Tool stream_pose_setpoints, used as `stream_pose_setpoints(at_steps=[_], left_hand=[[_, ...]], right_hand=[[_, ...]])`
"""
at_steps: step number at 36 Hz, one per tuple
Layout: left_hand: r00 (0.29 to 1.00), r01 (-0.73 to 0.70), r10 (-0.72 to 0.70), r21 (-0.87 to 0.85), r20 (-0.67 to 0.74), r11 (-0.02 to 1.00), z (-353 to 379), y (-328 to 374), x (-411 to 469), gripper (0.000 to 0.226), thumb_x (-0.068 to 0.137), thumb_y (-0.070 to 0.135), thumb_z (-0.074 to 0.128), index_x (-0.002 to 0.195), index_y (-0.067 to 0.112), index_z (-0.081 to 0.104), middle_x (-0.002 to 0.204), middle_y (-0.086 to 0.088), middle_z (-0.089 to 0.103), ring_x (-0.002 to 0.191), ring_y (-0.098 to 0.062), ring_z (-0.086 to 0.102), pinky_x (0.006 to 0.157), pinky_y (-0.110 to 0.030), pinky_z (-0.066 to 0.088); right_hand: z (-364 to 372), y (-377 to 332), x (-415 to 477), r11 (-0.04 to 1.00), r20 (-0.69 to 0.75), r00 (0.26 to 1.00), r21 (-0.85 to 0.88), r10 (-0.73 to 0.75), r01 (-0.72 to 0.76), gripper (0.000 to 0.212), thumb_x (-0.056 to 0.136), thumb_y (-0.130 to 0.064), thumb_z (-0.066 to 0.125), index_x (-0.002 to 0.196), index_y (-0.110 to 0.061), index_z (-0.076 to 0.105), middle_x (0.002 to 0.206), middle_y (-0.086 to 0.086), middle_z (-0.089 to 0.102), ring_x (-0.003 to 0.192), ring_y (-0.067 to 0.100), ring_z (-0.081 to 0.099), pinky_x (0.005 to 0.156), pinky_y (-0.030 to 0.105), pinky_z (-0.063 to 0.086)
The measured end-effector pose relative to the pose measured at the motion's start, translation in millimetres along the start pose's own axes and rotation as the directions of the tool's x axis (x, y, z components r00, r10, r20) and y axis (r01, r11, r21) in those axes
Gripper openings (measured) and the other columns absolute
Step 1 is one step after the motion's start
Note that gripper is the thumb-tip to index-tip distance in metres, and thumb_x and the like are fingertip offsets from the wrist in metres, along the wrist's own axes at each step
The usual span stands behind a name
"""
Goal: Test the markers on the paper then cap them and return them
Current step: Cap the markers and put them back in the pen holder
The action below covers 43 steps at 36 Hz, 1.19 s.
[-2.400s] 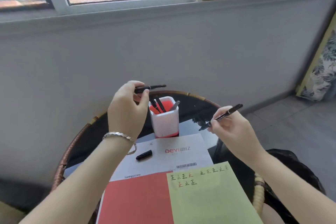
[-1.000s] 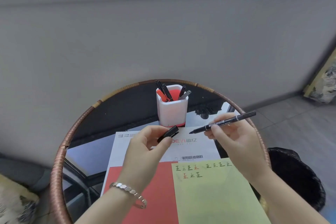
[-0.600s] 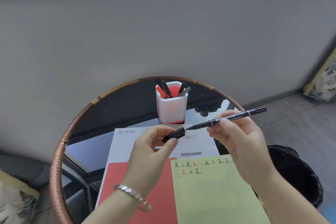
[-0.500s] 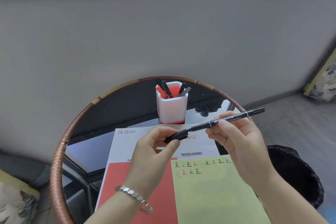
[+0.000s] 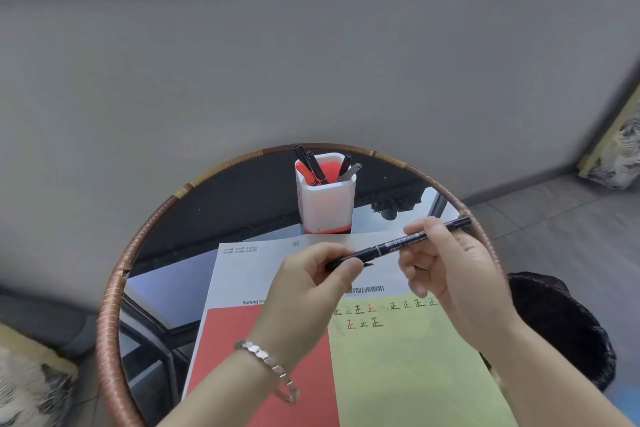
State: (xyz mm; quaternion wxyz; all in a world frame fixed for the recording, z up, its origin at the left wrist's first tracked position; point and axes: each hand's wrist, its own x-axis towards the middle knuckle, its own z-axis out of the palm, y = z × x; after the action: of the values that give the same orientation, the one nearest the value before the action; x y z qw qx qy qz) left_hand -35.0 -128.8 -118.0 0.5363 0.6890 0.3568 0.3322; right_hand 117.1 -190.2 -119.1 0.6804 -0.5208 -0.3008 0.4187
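Note:
A black marker [image 5: 401, 245] lies slantwise in the air between both hands, above the papers. My right hand [image 5: 446, 274] grips its barrel near the back end. My left hand [image 5: 304, 284] pinches the black cap [image 5: 341, 262], which sits over the marker's tip. Below, a yellow-green paper [image 5: 408, 367] carries several small red and black test characters along its top. A red paper [image 5: 242, 350] lies to its left. The white pen holder [image 5: 325, 199] with a red inside stands at the table's far side, holding several markers.
The round glass table has a woven rattan rim [image 5: 114, 291]. A white printed sheet [image 5: 249, 267] lies under the coloured papers. A black bin [image 5: 561, 326] stands on the floor to the right. The grey wall rises just behind the table.
My left hand put a marker in the holder, picked the loose cap off the white sheet and brought it to the marker's tip. The cap now covers the tip.

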Motion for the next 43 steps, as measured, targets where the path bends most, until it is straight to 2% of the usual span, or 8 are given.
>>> stream_pose_setpoints(at_steps=[7,14,18,21,26,31,36,43], left_hand=[[0.986,0.163,-0.165,-0.206,0.004,0.965,2.1,6.8,7.2,0.021,0.087,0.002,0.057,0.069,0.006,0.066,0.044,0.005,0.046,0.040,-0.007,0.034,0.044,-0.017,0.031],[0.905,0.423,-0.392,-0.454,0.165,0.784,-2.7,6.8,8.3,0.019,0.086,0.004,0.056,0.069,0.004,0.064,0.046,0.000,0.044,0.036,-0.006,0.031,0.041,-0.014,0.027],[0.993,0.010,-0.016,-0.053,-0.113,0.999,0.6,1.1,2.1,0.012,0.083,0.007,0.065,0.073,0.013,0.068,0.056,0.000,0.064,0.049,-0.009,0.054,0.052,-0.020,0.048],[0.954,-0.223,0.259,0.218,-0.151,0.950,2.3,-5.5,0.9,0.012,0.077,0.018,0.068,0.075,0.030,0.065,0.074,0.011,0.069,0.061,-0.005,0.065,0.059,-0.018,0.052],[0.941,-0.126,0.046,-0.221,-0.337,0.967,-3.4,1.0,12.0,0.014,0.077,0.002,0.068,0.077,0.015,0.066,0.067,0.002,0.072,0.064,-0.008,0.067,0.060,-0.016,0.053],[0.790,-0.436,0.337,-0.083,-0.513,0.896,-23.4,29.3,38.4,0.019,0.080,0.000,0.065,0.080,0.018,0.064,0.074,0.007,0.067,0.069,-0.004,0.063,0.066,-0.013,0.050],[0.679,-0.543,0.590,0.243,-0.436,0.804,-35.0,48.5,72.0,0.024,0.083,0.005,0.065,0.090,0.028,0.060,0.087,0.004,0.064,0.078,-0.005,0.062,0.072,-0.011,0.048],[0.847,-0.298,0.496,0.603,-0.190,0.740,-33.1,18.3,108.7,0.043,0.083,0.009,0.066,0.125,0.016,0.057,0.088,0.007,0.059,0.080,-0.011,0.058,0.081,-0.015,0.044]], right_hand=[[2.4,1.4,0.0,0.997,0.035,0.996,0.004,-0.083,0.083,0.028,0.077,-0.035,0.049,0.070,-0.011,0.062,0.050,0.002,0.056,0.045,0.013,0.051,0.038,0.020,0.039],[0.1,7.0,0.3,0.978,0.113,0.980,-0.112,-0.164,0.177,0.046,0.064,-0.067,0.063,0.069,-0.022,0.070,0.054,0.004,0.060,0.049,0.013,0.053,0.044,0.018,0.041],[5.1,16.1,0.6,0.990,0.005,0.999,0.137,0.037,-0.037,0.029,0.083,-0.033,0.052,0.073,-0.009,0.065,0.052,0.005,0.059,0.047,0.014,0.053,0.043,0.018,0.044],[8.6,22.8,4.0,0.931,-0.021,0.976,0.305,0.215,-0.199,0.032,0.092,-0.027,0.044,0.075,-0.007,0.062,0.051,0.005,0.059,0.045,0.010,0.054,0.043,0.017,0.047],[10.6,18.6,14.8,0.938,0.085,0.961,0.210,0.265,-0.277,0.032,0.085,-0.034,0.051,0.081,-0.004,0.062,0.057,0.006,0.062,0.049,0.013,0.056,0.048,0.020,0.049],[4.0,16.2,25.7,0.965,0.035,0.965,-0.023,0.261,-0.260,0.018,0.090,-0.018,0.052,0.098,-0.010,0.066,0.060,0.001,0.064,0.055,0.011,0.057,0.063,0.023,0.050],[-6.5,15.8,35.2,0.955,-0.131,0.987,-0.269,0.090,-0.123,0.021,0.089,-0.005,0.049,0.097,-0.016,0.065,0.068,-0.001,0.065,0.063,0.010,0.058,0.065,0.022,0.049],[6.9,7.2,58.4,0.662,0.041,0.907,-0.670,-0.420,0.337,0.025,0.089,-0.005,0.051,0.102,-0.024,0.060,0.101,-0.013,0.059,0.098,-0.002,0.055,0.078,0.005,0.043]])
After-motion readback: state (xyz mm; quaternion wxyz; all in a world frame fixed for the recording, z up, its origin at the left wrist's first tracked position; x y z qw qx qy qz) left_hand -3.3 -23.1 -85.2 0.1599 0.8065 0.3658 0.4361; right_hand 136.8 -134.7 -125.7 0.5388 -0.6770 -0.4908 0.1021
